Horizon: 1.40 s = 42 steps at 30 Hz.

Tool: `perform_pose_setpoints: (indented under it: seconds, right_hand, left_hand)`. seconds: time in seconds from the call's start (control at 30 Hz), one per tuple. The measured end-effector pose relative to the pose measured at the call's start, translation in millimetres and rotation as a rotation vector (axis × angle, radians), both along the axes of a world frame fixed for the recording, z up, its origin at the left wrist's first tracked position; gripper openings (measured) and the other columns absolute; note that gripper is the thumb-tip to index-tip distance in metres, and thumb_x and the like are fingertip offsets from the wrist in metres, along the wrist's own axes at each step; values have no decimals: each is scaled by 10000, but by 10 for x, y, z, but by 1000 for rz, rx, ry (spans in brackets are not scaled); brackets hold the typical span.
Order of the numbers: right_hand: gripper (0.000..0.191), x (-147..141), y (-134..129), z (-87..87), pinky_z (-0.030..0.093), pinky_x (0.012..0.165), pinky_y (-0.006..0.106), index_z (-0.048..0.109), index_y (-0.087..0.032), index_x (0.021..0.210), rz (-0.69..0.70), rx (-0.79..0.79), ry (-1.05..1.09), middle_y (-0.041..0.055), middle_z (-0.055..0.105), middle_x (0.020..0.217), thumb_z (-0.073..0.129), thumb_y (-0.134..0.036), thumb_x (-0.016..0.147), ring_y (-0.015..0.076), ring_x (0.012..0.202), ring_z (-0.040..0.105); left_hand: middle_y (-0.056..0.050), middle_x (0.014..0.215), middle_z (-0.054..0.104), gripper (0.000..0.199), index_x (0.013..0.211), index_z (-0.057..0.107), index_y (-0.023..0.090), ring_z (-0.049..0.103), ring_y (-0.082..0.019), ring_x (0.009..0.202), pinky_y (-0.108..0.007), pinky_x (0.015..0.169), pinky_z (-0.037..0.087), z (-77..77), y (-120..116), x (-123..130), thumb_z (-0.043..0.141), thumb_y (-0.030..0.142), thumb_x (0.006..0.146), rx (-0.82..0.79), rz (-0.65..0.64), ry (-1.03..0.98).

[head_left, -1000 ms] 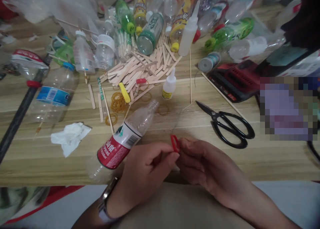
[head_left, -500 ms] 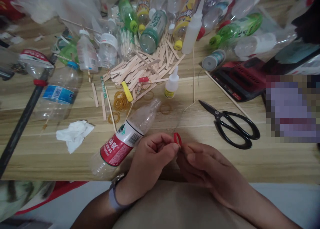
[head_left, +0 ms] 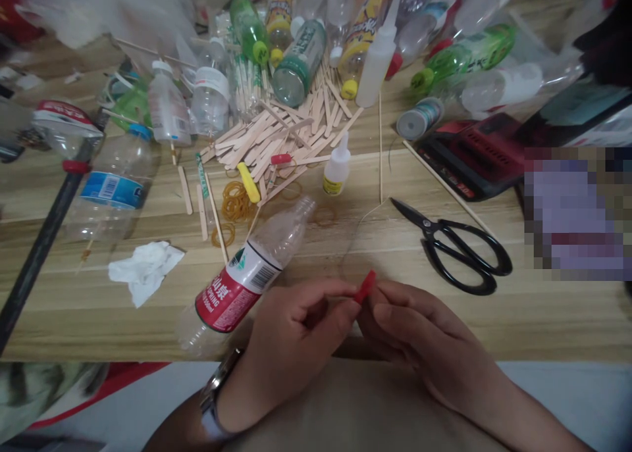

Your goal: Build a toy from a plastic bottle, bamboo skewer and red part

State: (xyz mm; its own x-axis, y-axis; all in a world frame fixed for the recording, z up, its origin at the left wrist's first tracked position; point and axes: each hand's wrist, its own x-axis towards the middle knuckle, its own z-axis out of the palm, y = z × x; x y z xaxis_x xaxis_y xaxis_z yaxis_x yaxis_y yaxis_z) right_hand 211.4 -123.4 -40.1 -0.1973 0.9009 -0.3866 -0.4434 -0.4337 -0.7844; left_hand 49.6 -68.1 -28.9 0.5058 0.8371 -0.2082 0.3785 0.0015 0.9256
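Between my two hands, near the table's front edge, is a small red piece (head_left: 365,287), perhaps a deflated balloon. My left hand (head_left: 301,333) pinches its lower left end between thumb and forefinger. Fingers bent together, my right hand (head_left: 419,327) touches it from the other side; its fingertips are partly hidden. A thin thread (head_left: 351,238) runs from near my fingers up toward the scissors. An uncapped clear bottle (head_left: 239,281) with a red label lies tilted beside my left hand. Black scissors (head_left: 444,241) lie to the right.
Wooden sticks (head_left: 276,136), rubber bands (head_left: 237,200), a yellow piece (head_left: 248,182) and a small glue bottle (head_left: 336,169) are mid-table. Several plastic bottles crowd the back. A crumpled tissue (head_left: 145,271) and a dark bar (head_left: 44,248) are at left.
The red piece has turned from an upright loop into a slanted, flatter shape, slightly farther right. My left hand has shifted a little right and its wrist has rotated.
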Motion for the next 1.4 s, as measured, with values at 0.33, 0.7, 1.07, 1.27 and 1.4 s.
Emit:
perform_pose_setpoints:
  seconds: [0.33,0.7,1.07,1.27,1.4]
  right_hand:
    - [409,19,-8,19,181,434,264,391,-234,571,-14,-60,-14,-74,278,550,619,-388,874,104,494,214]
    - [426,7,-37,-20,211,462,278,395,-238,585,-10,15,-13,-74,296,548,597,-423,911,112,495,225]
    - [439,19,-29,-63,213,465,277,420,-233,612,23,66,-96,-68,322,562,561,-470,953,115,503,238]
    - [463,32,13,-51,240,471,271,431,-233,621,-6,81,-205,-62,363,554,558,-532,950,116,505,288]
    - [498,63,73,-15,261,488,280,419,-234,617,8,147,-422,-46,390,576,523,-581,958,126,520,327]
  left_hand:
    - [16,608,688,229,794,746,204,590,-134,524,-243,505,372,83,18,-35,547,157,898,351,-235,126]
    - [62,505,465,153,696,687,196,363,-90,463,-203,438,276,-1,-20,26,589,241,804,-130,-12,-19]
    - [33,599,521,107,667,677,194,450,-116,569,-228,523,381,8,66,59,633,255,742,-282,44,-160]
    - [-2,834,566,119,676,712,195,564,-149,811,-272,768,472,-29,104,51,694,238,785,-301,64,-321]
    - [-19,958,609,99,746,745,212,579,-177,984,-303,916,457,-119,94,69,728,267,827,-414,110,-449]
